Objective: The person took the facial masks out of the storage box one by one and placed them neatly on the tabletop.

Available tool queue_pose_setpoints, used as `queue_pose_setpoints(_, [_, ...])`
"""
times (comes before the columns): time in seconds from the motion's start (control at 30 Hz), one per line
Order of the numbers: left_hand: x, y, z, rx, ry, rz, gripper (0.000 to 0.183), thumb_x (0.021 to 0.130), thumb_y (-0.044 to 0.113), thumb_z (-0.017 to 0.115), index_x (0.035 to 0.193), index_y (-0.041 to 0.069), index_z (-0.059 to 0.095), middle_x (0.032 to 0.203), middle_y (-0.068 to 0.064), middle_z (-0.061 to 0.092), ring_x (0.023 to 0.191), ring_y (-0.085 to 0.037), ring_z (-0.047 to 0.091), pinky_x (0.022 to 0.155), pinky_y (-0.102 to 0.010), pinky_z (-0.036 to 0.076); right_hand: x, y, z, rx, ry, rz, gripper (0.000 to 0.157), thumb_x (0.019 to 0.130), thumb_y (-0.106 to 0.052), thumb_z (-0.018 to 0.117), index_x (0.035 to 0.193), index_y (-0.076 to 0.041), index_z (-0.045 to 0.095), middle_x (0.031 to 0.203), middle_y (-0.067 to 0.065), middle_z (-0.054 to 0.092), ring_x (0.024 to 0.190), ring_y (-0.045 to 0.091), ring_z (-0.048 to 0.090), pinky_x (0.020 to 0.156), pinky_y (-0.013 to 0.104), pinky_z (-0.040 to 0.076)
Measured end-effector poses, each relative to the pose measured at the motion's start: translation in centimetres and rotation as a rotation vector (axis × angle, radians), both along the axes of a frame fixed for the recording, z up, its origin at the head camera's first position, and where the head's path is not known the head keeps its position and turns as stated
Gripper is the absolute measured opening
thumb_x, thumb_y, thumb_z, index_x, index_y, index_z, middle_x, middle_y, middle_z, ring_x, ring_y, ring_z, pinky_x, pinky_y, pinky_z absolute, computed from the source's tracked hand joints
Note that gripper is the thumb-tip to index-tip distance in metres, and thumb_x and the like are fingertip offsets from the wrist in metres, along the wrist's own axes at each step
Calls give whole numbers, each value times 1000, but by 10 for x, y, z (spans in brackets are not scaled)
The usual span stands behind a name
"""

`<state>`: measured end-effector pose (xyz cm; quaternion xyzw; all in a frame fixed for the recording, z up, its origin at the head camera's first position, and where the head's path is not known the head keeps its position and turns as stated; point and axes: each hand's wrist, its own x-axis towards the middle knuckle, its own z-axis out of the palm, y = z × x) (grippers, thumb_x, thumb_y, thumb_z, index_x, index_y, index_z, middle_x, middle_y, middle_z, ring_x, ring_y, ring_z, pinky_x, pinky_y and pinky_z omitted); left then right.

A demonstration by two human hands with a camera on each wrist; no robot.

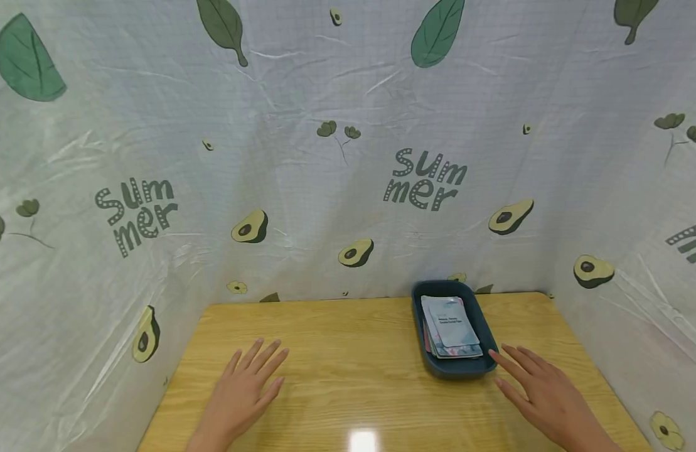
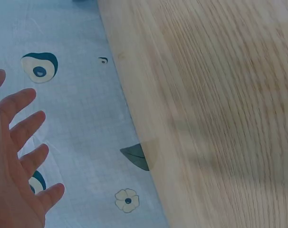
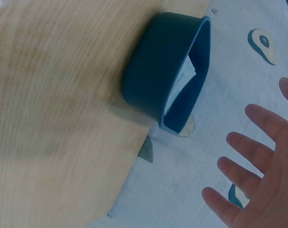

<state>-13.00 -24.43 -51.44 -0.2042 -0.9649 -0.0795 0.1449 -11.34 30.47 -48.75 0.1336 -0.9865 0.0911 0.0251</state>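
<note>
A wooden table [image 1: 336, 339] with a pale yellow grain fills the lower part of the head view. A white cloth [image 1: 291, 94] rises behind it and along both sides, wrinkled and shiny in places. It is printed with leaves [image 1: 438, 32], avocados [image 1: 355, 253], yellow flowers [image 1: 666, 430] and grey "summer" lettering [image 1: 425, 180]. A bright reflection [image 1: 363, 441] lies at the near edge of the table.

A dark blue bin [image 1: 460, 370] stands toward the right of the table, its far end close to the back cloth. Papers [image 1: 452, 323] lie stacked in it, the top ones pale blue.

The head view looks down into the bin and shows small dark print on the top paper, too small to read. The right wrist view shows the bin's tall outer side instead, with only a white corner of the papers inside. The left wrist view shows the straight line where table meets cloth, and the wood grain up close.

The left hand [image 1: 243, 395] is to the left, well apart from the bin, its fingers spread and holding nothing. The right hand [image 1: 551, 395] is near the bin's near right corner, its fingers likewise extended and parted, gripping nothing; the right wrist view shows a gap between them and the bin.
</note>
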Motion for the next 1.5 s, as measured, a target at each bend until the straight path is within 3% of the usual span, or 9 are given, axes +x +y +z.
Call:
queue_pose_setpoints(0.3, [-4,14,-4,35,47,-64,50,101,40,61,149,25,55,155,-1,49,143,-32,43,110,-64,35,-2,0,-5,-46,9,-17,57,101,-55,54,144,-18,60,142,16,57,130,45,52,96,68,44])
queue_pose_setpoints(0.53, [-5,23,-6,43,42,-82,50,104,42,55,151,27,52,157,1,47,145,-30,40,111,-63,34,-9,-2,-9,-113,38,-26,56,101,-49,58,145,-14,58,141,20,56,125,44,55,97,66,45])
queue_pose_setpoints(0.97, [-12,38,-3,86,66,-132,48,105,41,52,150,26,53,155,-1,49,143,-32,43,110,-64,36,-24,3,-22,-304,-43,-118,62,102,-50,56,146,-7,53,145,25,52,130,50,48,97,70,41])
queue_pose_setpoints(1.3, [-20,51,-1,114,54,-170,49,106,42,49,153,27,49,157,0,46,144,-33,42,110,-64,36,-32,5,-33,-410,-48,-149,60,103,-45,57,147,-5,52,144,27,53,127,47,52,94,60,51])
queue_pose_setpoints(1.5, [-24,60,2,128,61,-176,50,103,35,57,152,26,51,157,0,46,145,-31,41,111,-62,36,-35,7,-38,-432,-63,-174,62,104,-45,56,149,-2,50,145,28,51,126,47,53,95,60,51])
